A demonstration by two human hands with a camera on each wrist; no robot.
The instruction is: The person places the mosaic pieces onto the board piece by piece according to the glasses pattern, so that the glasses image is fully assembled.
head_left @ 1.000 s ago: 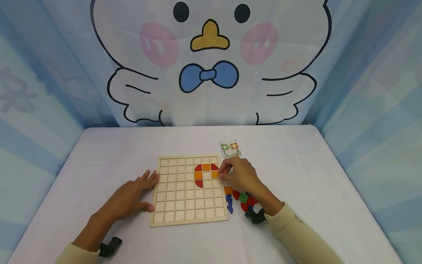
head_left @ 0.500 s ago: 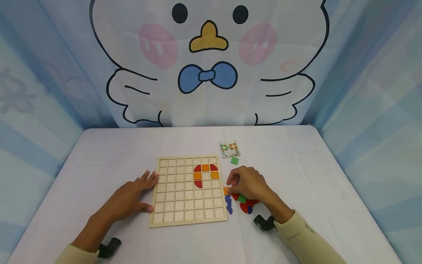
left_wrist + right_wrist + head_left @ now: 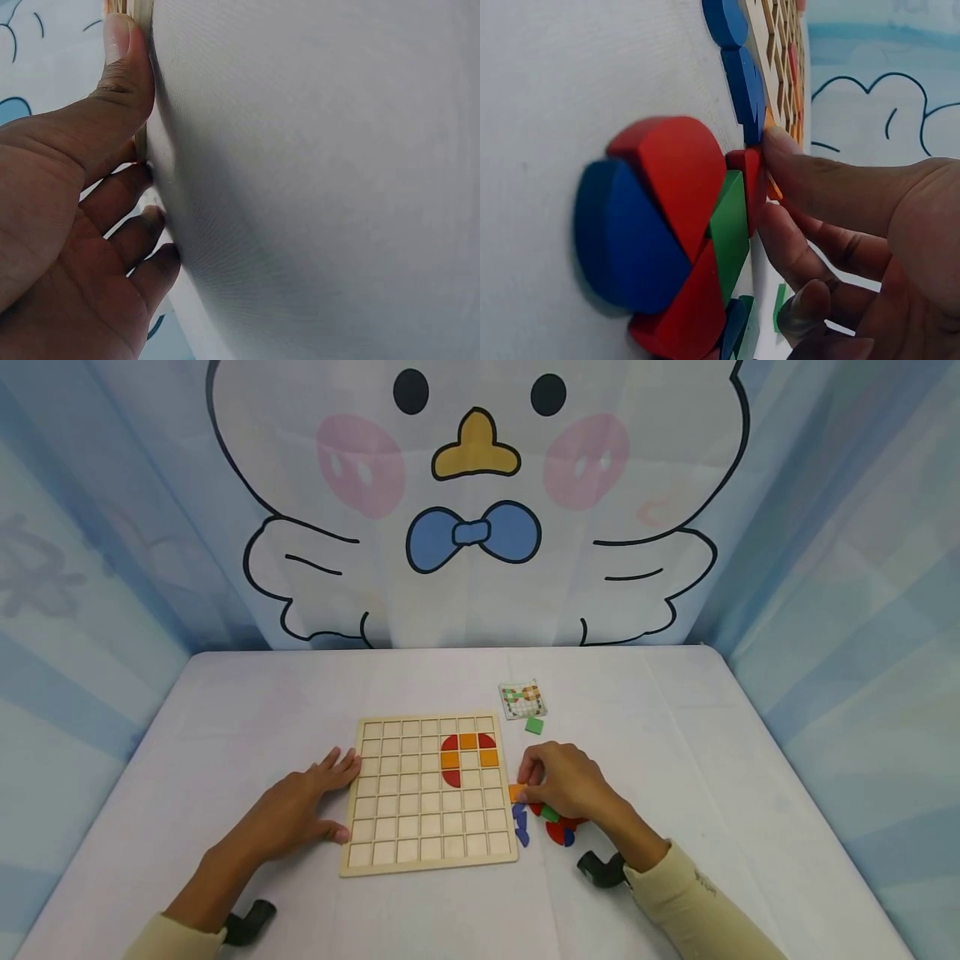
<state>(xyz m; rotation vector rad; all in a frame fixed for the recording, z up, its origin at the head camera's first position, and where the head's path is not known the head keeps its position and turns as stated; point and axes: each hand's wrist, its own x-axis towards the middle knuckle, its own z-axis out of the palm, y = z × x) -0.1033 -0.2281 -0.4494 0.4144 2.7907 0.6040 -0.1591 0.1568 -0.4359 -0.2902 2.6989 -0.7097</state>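
Note:
My left hand (image 3: 303, 806) rests along the left edge of a wooden grid board (image 3: 405, 827), fingers spread and thumb against the rim, as the left wrist view also shows. Right of the board, my right hand (image 3: 566, 781) pinches an orange square tile (image 3: 517, 792) between thumb and fingers; in the right wrist view the thumb (image 3: 817, 176) covers most of that tile. Red quarter-circle tiles (image 3: 450, 778) and orange squares (image 3: 468, 741) sit in cells at the board's upper right. Below the right hand lie red pieces (image 3: 682, 161), a green square (image 3: 731, 225) and a blue piece (image 3: 626, 236).
A small pattern card (image 3: 522, 700) lies beyond the board's upper right corner, with a green square tile (image 3: 534, 725) just below it. Several blue pieces (image 3: 521, 822) line the board's right edge. A cartoon curtain (image 3: 472, 593) stands behind the white table (image 3: 285, 693).
My right hand has left an orange tile in the board and moved down and right to the loose orange square. The green tile by the card has come into sight. My left hand stays put.

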